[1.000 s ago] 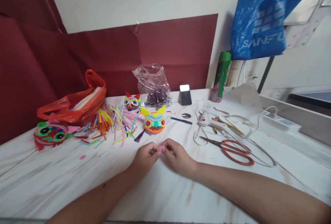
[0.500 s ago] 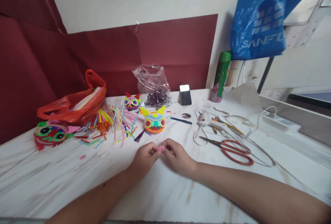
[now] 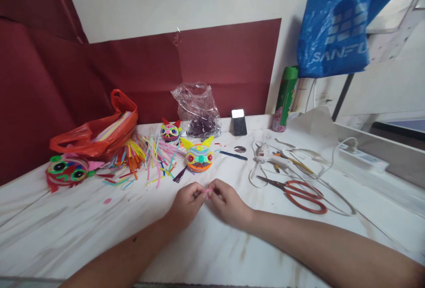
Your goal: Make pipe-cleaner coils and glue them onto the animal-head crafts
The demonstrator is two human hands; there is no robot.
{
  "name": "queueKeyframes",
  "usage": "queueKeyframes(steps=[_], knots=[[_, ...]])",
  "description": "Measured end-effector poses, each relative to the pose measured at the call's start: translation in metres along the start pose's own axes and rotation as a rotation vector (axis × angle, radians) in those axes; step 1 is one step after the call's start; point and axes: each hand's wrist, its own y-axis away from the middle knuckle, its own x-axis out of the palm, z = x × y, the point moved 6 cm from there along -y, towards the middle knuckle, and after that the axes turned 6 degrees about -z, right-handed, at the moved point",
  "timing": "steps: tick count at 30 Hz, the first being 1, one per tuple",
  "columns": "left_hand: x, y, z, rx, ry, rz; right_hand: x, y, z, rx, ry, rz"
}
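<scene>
My left hand point(image 3: 190, 199) and my right hand point(image 3: 227, 201) meet above the marbled table, their fingertips pinching one small pink piece point(image 3: 207, 192) between them. What the piece is made of is too small to tell, and the fingers cover most of it. Just beyond them sits a colourful animal-head figure point(image 3: 198, 157) with yellow ears and red eyes. A smaller head with red ears point(image 3: 171, 131) stands behind it. Off to the left lies a green-eyed head point(image 3: 68, 172). A flat pink oval point(image 3: 107, 200) rests on the table left of my hands.
Scissors with orange handles point(image 3: 303, 192), a white glue gun point(image 3: 274, 159) with its cord and a dark blue pen-like tool point(image 3: 233, 155) lie to the right. Bundled colourful strips point(image 3: 131, 155), a red bag point(image 3: 83, 139), a clear bag point(image 3: 199, 110) and a green spray can point(image 3: 284, 97) stand behind.
Both hands stay pinched together on the pink piece; its visible part looks slightly different between the fingers. The whole view has shifted a little, and the other things lie as before.
</scene>
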Motion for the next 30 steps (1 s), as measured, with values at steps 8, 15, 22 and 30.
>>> queueKeyframes(steps=[8,15,22,30], knots=[[0.003,0.003,0.001,-0.027,-0.045,0.022,0.000,0.000,-0.002,-0.008,0.021,-0.017],[0.002,0.005,0.001,-0.039,-0.036,-0.008,-0.001,0.002,0.009,-0.071,0.064,-0.009],[0.002,0.007,-0.002,-0.022,-0.004,-0.023,-0.005,0.003,0.013,-0.145,0.094,-0.022],[0.002,0.005,-0.002,-0.020,0.009,-0.002,-0.006,0.003,0.015,-0.208,0.106,-0.047]])
